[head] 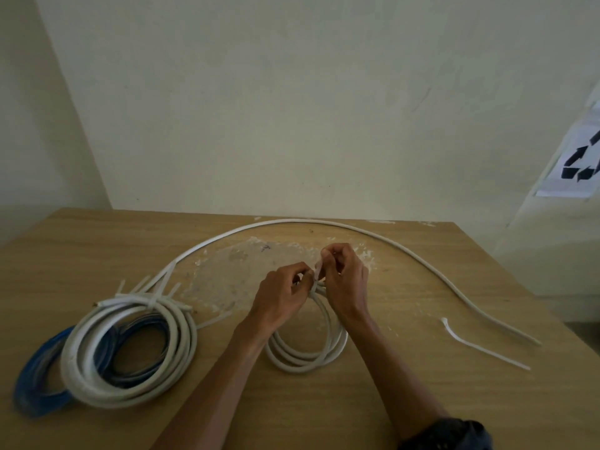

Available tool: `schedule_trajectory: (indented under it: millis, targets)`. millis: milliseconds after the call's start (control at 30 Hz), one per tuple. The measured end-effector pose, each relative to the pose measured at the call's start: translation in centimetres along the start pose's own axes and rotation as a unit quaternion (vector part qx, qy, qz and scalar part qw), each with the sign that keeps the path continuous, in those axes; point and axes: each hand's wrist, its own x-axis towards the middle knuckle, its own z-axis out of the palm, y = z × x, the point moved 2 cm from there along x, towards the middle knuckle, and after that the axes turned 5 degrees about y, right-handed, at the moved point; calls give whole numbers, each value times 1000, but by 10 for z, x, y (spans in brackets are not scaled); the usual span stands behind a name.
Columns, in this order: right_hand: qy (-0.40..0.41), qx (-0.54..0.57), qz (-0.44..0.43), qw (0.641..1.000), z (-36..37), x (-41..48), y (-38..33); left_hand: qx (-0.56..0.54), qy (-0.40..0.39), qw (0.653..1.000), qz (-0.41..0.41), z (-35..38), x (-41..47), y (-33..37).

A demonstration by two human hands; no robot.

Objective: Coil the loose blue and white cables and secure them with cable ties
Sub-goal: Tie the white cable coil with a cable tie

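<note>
Dim, flat light with a greenish-yellow cast; its source is out of frame. The wall [292,92] darkens toward the left of the frame. Shadows are faint and soft, weakest under the white coil [130,352] at lower left. The table [422,319] carries no glare. Everything is soft; the blue coil [35,384] at the lower left edge smears most. The left hand [279,297] and right hand [344,280] at centre are slightly blurred, the cable tie [318,271] between them hard to trace. Wide-angle distortion bows the table's edges
</note>
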Motion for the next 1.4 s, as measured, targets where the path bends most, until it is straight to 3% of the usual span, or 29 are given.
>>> schedule_trajectory:
  millis: [233,533,700,767,867,967,1100,1400]
  targets:
    - [-93,-2,16,996,0,-4,4,-32,8,999,-13,-5,1,-12]
    - [26,-26,-19,999,-6,0,-5,-11,-10,1000,21,-2,3,8]
    - [22,-30,-7,999,0,-2,-6,7,1,1000,2,-2,0,2]
    - [-44,-44,-20,998,3,-7,-7,17,13,1000,-19,-6,-1,-4]
    - [-220,-53,-4,974,2,-18,-10,28,30,998,-49,-17,0,-13]
    - [-285,-159,-78,942,-3,-19,-10,38,51,995,-73,-26,4,-25]
    - [-236,-225,-181,928,2,-19,-11,39,66,993,-91,-27,4,-28]
    - [-181,-155,-212,948,-3,-19,-8,-3,88,993,-77,-21,1,-20]
